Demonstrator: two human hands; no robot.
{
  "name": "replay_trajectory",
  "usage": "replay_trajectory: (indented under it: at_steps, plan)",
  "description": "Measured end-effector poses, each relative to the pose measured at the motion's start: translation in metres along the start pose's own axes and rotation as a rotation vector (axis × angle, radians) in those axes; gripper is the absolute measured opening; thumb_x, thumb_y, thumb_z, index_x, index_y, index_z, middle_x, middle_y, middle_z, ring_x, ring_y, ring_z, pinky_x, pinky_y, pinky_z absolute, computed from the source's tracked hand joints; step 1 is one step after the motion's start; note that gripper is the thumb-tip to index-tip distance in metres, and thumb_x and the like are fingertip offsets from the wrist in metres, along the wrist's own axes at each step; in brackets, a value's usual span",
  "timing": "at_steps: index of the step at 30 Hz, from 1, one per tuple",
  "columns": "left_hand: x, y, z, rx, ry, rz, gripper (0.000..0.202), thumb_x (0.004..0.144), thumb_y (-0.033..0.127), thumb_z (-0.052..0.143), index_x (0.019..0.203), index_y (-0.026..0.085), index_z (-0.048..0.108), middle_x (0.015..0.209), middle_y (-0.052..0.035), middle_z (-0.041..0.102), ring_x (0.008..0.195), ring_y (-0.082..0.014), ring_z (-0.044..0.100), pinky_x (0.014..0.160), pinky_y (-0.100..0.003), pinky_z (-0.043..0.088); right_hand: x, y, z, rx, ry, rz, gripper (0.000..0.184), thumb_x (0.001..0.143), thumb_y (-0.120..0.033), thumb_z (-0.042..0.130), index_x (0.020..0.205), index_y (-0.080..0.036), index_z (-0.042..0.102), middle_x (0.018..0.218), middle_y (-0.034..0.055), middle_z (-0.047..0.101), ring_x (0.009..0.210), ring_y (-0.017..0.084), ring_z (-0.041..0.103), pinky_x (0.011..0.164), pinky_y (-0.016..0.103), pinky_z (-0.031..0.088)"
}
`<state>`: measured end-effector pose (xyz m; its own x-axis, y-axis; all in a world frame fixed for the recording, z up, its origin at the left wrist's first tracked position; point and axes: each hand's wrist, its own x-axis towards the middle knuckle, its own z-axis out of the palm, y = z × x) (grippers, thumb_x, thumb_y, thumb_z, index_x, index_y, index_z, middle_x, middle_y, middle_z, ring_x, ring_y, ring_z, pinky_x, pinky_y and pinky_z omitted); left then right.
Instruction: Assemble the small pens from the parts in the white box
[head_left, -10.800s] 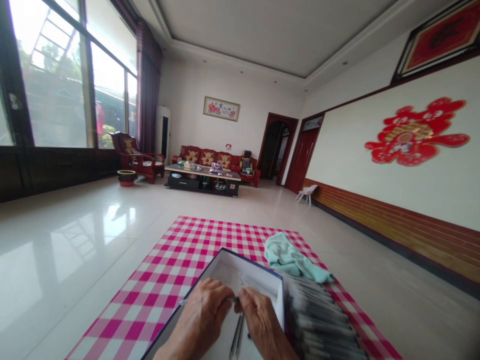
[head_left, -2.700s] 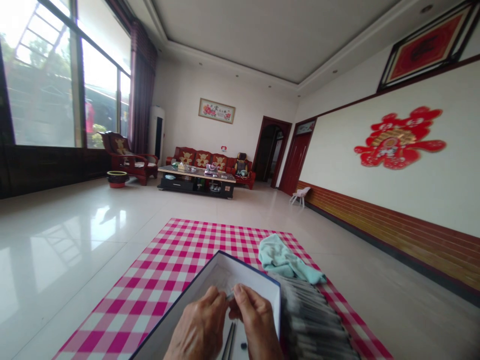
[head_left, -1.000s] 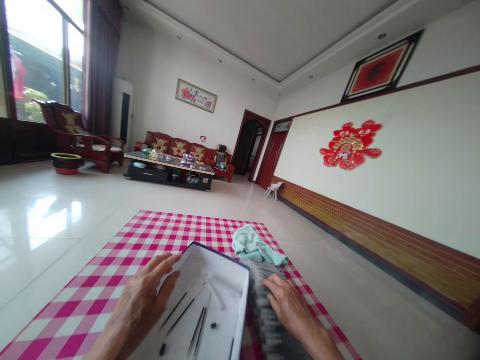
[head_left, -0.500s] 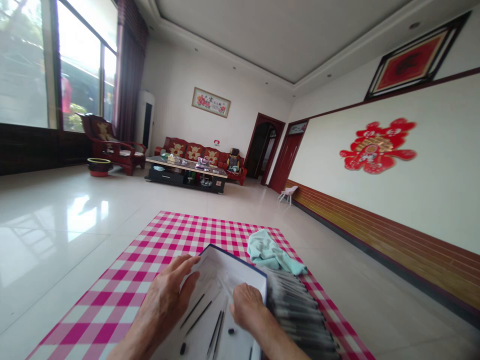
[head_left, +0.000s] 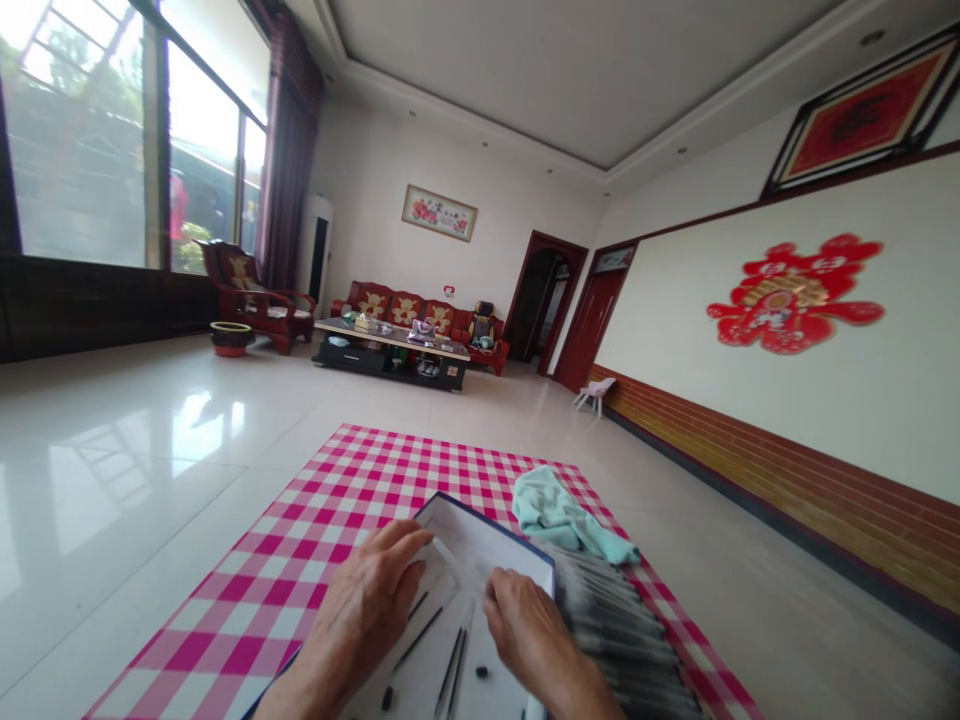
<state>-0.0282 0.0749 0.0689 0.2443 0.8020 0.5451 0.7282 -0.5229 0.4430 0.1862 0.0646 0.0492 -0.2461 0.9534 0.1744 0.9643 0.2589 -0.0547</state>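
Observation:
A shallow box (head_left: 491, 533) with a white inside and a dark blue rim lies on a pink-and-white checked cloth (head_left: 352, 490). In it lie several thin dark rods (head_left: 452, 660) and small black caps (head_left: 482, 671). My left hand (head_left: 367, 610) rests on the box's left edge with its fingers stretched out flat, holding nothing. My right hand (head_left: 525, 630) is inside the box by its right wall, fingers curled downward; what they hold, if anything, is hidden. A dense row of grey pens (head_left: 622, 630) lies just right of the box.
A teal rag (head_left: 562, 515) lies bunched on the cloth behind the pens. Glossy tiled floor surrounds the cloth. Far off stand a dark coffee table (head_left: 394, 350), red sofas (head_left: 409, 310), an armchair (head_left: 251, 290) and a small white stool (head_left: 598, 392).
My right hand came off the row of pens and back into the box, fingers curled. My left hand stays flat on the left edge. The view swung slightly left.

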Motion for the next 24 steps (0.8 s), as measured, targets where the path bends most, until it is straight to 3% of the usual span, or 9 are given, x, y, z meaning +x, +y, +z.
replay_trajectory:
  at_steps: [3,5,10,12,14,16,18,20,24]
  plan:
    - [-0.001,0.008,0.002,0.039,-0.046,0.134,0.032,0.081,0.012,0.047,0.107,0.023,0.062,0.114,-0.0054,0.062,0.105,-0.0236,0.056,0.088,-0.038,0.046,0.001,-0.011,-0.018,0.185,0.063,-0.084,0.018,0.085,-0.013,0.044,0.091,-0.017,0.06,0.09,0.0087,0.062,0.083,0.021,0.061,0.074,0.03,0.046]
    - [-0.002,0.014,0.003,0.034,-0.097,0.176,0.03,0.08,0.012,0.049,0.105,0.023,0.062,0.109,-0.0052,0.063,0.1,-0.0231,0.057,0.088,-0.038,0.044,0.002,-0.02,-0.031,0.317,0.107,-0.128,0.018,0.084,-0.014,0.045,0.091,-0.019,0.061,0.09,0.0066,0.061,0.084,0.019,0.06,0.076,0.029,0.045]
    - [-0.006,0.021,0.005,-0.031,-0.23,0.119,0.021,0.086,0.017,0.043,0.098,0.022,0.061,0.086,-0.0036,0.064,0.077,-0.0172,0.062,0.067,-0.025,0.046,0.004,-0.036,-0.04,0.771,0.096,-0.103,0.009,0.082,-0.02,0.05,0.085,-0.019,0.059,0.078,0.002,0.063,0.073,0.016,0.059,0.067,0.025,0.045]
    - [-0.006,0.021,0.005,-0.056,-0.237,0.096,0.023,0.09,0.019,0.039,0.096,0.022,0.061,0.079,-0.0023,0.064,0.069,-0.0149,0.062,0.06,-0.022,0.043,0.007,-0.036,-0.035,1.01,0.039,-0.032,0.013,0.083,-0.025,0.05,0.093,-0.018,0.055,0.076,0.001,0.062,0.069,0.015,0.06,0.063,0.024,0.046]
    - [-0.006,0.018,0.004,-0.073,-0.217,0.078,0.027,0.091,0.02,0.036,0.101,0.023,0.06,0.078,-0.0018,0.065,0.066,-0.0143,0.062,0.058,-0.021,0.043,0.008,-0.032,-0.029,1.113,-0.006,0.051,0.022,0.081,-0.027,0.052,0.101,-0.018,0.053,0.076,0.0004,0.063,0.068,0.014,0.061,0.061,0.024,0.047]
    - [-0.005,0.015,0.005,-0.078,-0.176,0.046,0.03,0.091,0.019,0.035,0.11,0.022,0.057,0.081,-0.0028,0.066,0.069,-0.0154,0.063,0.058,-0.022,0.044,0.003,-0.026,-0.023,0.99,-0.089,0.052,0.021,0.075,-0.022,0.056,0.095,-0.018,0.059,0.073,0.0,0.064,0.067,0.015,0.061,0.06,0.023,0.045]
    - [-0.004,0.011,0.005,-0.071,-0.137,0.007,0.031,0.09,0.018,0.036,0.112,0.02,0.057,0.085,-0.0042,0.068,0.071,-0.0164,0.064,0.06,-0.023,0.045,-0.01,-0.021,-0.018,0.772,-0.257,-0.006,0.013,0.066,-0.019,0.062,0.079,-0.02,0.066,0.071,-0.0004,0.067,0.067,0.015,0.062,0.057,0.021,0.043]
    - [-0.004,0.009,0.004,-0.061,-0.107,-0.021,0.03,0.089,0.019,0.037,0.11,0.02,0.059,0.088,-0.005,0.068,0.072,-0.0167,0.064,0.061,-0.025,0.046,-0.03,-0.019,-0.012,0.608,-0.406,-0.008,0.014,0.062,-0.02,0.065,0.074,-0.026,0.069,0.072,-0.0019,0.069,0.066,0.017,0.063,0.053,0.021,0.04]
    - [-0.003,0.009,-0.002,-0.071,-0.074,-0.043,0.03,0.089,0.019,0.036,0.107,0.019,0.061,0.089,-0.0049,0.069,0.07,-0.0161,0.064,0.061,-0.024,0.046,-0.068,-0.029,0.006,0.485,-0.368,0.2,0.021,0.074,-0.024,0.058,0.083,-0.039,0.069,0.064,-0.0051,0.07,0.056,0.017,0.063,0.049,0.023,0.039]
